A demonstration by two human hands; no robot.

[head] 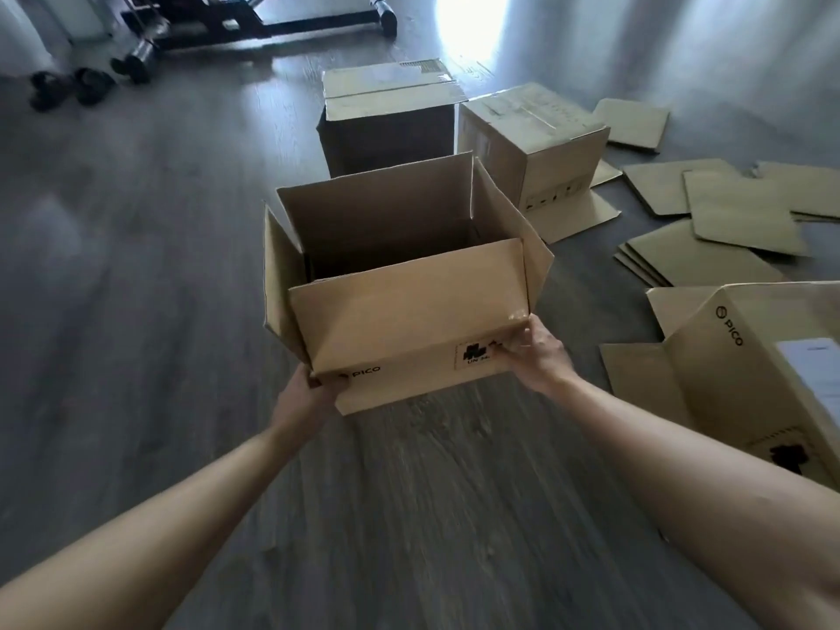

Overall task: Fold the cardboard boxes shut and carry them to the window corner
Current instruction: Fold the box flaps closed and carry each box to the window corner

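Head view: an open cardboard box [409,284] is being held above the grey plank floor [136,266], at the middle of the frame, by both bare hands. Its near lower left corner is being gripped by the left hand [309,393], whose fingers are curling under the corner beside the printed PICO mark. Its near right edge is being pinched by the right hand [536,352], thumb and fingers pressing on the cardboard next to the black shipping label. All four top flaps are standing up or splaying outward, so this box is being judged as not yet folded shut.

Beyond it, towards the far edge of the floor where daylight is glaring on the boards, a box with its top flaps closed [391,115] is being shown standing upright, and just beside it on the right a second box [532,147] is being shown lying tilted with a flap spread on the floor. These two are being read as possibly already delivered, though whether that bright patch is the window corner cannot be told.

At the right edge of the floor, another open PICO box [750,379] and a scatter of flat cardboard sheets [709,220] are being left untouched. At the far left, a black equipment frame [272,20] and dark shoes [72,86] are being seen. Most of the work is being judged as still ahead.
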